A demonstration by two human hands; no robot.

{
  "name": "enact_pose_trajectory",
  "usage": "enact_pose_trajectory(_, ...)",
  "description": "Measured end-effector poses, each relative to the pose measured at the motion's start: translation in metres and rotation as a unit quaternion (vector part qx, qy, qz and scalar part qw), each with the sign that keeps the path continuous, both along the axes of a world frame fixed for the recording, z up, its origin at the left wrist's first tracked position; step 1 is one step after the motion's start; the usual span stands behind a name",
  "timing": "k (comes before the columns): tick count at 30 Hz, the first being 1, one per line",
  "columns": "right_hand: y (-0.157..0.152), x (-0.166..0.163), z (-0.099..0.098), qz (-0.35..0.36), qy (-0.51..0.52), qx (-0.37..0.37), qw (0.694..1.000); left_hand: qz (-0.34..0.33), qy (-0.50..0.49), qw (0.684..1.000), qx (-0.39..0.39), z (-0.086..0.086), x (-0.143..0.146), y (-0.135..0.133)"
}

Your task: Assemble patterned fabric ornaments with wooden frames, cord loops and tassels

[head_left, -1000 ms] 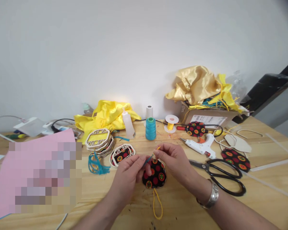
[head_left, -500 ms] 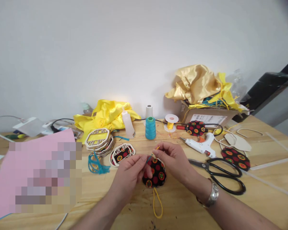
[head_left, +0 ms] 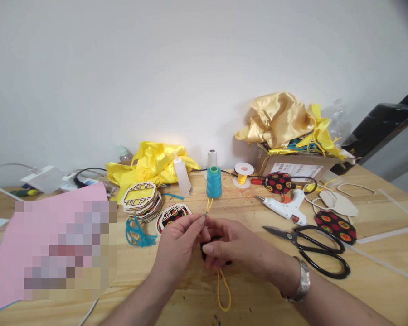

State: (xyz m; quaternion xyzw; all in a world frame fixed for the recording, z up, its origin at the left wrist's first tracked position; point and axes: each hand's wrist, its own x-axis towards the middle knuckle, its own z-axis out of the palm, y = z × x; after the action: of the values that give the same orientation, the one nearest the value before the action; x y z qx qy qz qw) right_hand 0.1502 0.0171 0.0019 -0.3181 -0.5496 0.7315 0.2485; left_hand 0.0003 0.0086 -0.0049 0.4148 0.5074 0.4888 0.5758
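My left hand (head_left: 180,242) pinches the short end of a yellow cord (head_left: 208,207) between thumb and forefinger, just above the table. My right hand (head_left: 234,246) lies closed over a black patterned fabric sachet (head_left: 204,248), hiding nearly all of it. A yellow cord loop (head_left: 223,290) hangs out from under that hand toward me. A silver bracelet (head_left: 301,280) is on my right wrist.
Black scissors (head_left: 313,249) and a white glue gun (head_left: 285,207) lie to the right. Blue thread spool (head_left: 213,182), wooden lattice frames (head_left: 139,199), a teal tassel (head_left: 136,233) and yellow fabric (head_left: 153,165) sit behind. A pink sheet (head_left: 54,244) covers the left. A cardboard box (head_left: 292,167) stands at the back right.
My right hand has dropped from pinching the cord above the sachet and now lies over the sachet. My left hand has lifted slightly and holds the cord end alone.
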Motion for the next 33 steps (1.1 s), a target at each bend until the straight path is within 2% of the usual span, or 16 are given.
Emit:
enact_pose_trajectory(3,-0.002,0.000,0.000,-0.006,-0.098,0.051,0.994,0.027,0.054,0.998,0.008,0.000,-0.002,0.001)
enact_pose_trajectory(6,-0.005,0.001,0.001,-0.061,-0.175,0.163,0.969,0.035,0.070,0.997,0.011,-0.001,-0.003,0.002)
enact_pose_trajectory(8,-0.008,0.001,0.003,-0.086,-0.225,0.255,0.936,0.037,0.073,0.997,0.011,-0.003,-0.005,0.003)
enact_pose_trajectory(10,-0.013,0.000,0.008,-0.102,-0.278,0.344,0.891,0.039,0.075,0.996,0.010,-0.004,-0.006,0.004)
enact_pose_trajectory(12,-0.017,0.000,0.014,-0.097,-0.314,0.405,0.853,0.039,0.078,0.996,0.011,-0.005,-0.006,0.004)
enact_pose_trajectory(17,-0.024,-0.002,0.020,-0.042,-0.327,0.503,0.799,0.043,0.083,0.996,0.014,-0.001,-0.004,0.002)
enact_pose_trajectory(22,-0.026,0.000,0.012,-0.048,-0.297,0.593,0.747,0.046,0.098,0.994,0.016,0.002,-0.002,0.000)
enact_pose_trajectory(24,-0.025,0.001,0.009,-0.072,-0.263,0.610,0.744,0.039,0.105,0.994,0.012,0.002,-0.002,0.000)
enact_pose_trajectory(27,-0.024,0.002,0.009,-0.099,-0.210,0.594,0.771,0.029,0.101,0.994,0.009,0.002,-0.002,0.000)
enact_pose_trajectory(33,-0.021,0.004,0.016,-0.031,-0.102,0.526,0.844,0.035,0.059,0.998,-0.008,0.003,0.000,-0.002)
